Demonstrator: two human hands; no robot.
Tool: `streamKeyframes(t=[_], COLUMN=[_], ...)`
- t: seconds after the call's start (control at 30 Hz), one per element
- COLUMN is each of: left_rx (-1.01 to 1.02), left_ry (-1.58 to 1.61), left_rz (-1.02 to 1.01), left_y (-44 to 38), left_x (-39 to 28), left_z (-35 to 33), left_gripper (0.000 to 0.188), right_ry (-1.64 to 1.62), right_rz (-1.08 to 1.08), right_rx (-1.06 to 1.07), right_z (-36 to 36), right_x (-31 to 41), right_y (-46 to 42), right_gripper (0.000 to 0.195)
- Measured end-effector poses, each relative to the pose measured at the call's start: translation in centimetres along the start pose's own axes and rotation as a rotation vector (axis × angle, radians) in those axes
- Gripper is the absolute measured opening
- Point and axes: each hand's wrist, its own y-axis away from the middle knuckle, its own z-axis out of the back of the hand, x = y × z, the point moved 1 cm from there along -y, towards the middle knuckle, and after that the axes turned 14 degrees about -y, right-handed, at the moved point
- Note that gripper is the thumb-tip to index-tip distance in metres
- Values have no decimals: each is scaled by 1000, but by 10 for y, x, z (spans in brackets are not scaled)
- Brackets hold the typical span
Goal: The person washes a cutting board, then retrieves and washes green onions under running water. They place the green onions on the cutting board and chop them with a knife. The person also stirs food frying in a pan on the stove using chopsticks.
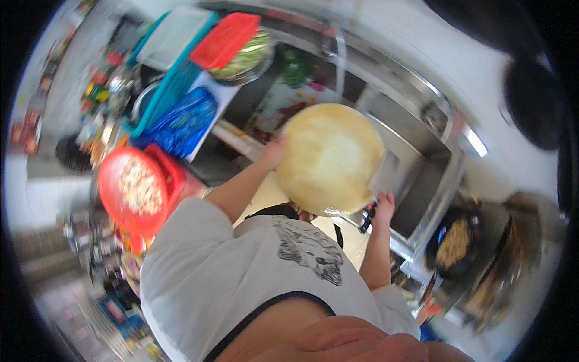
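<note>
A round, yellowish cutting board (330,158) is held up in front of my torso, over the near edge of the sink. Its surface shines as if wet. My left hand (274,151) grips the board's left rim, with the fingertips hidden. At the lower right rim is my right hand (384,209), closed around the black handle (368,218) of what looks like a cleaver. A broad grey blade (384,170) shows beside the board's right edge. Whether the right hand also bears on the board is unclear.
Behind the board lies a steel sink basin (425,181); the left basin holds a green bottle (294,72). To the left are a red colander (106,194) of chopped food, a blue plastic bag (190,117) and a teal basket (174,83). A wok (436,240) stands right. Much is blurred.
</note>
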Motion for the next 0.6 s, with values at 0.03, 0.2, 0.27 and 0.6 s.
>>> streamKeyframes(t=[0.03, 0.2, 0.27, 0.6], left_rx=[-10, -267, -496, -963], left_ry=[-108, -347, -350, -117], left_rz=[-81, -140, -158, 581], left_y=[32, 58, 66, 19], left_x=[-34, -16, -4, 171], left_z=[21, 38, 51, 231], left_gripper=[80, 60, 57, 81], right_ry=[-9, 162, 300, 1486], right_rz=[1, -22, 55, 781], right_rx=[-61, -78, 33, 442], right_z=[6, -9, -11, -99], right_x=[6, 12, 9, -19], right_y=[4, 20, 14, 8], right_gripper=[53, 51, 47, 44])
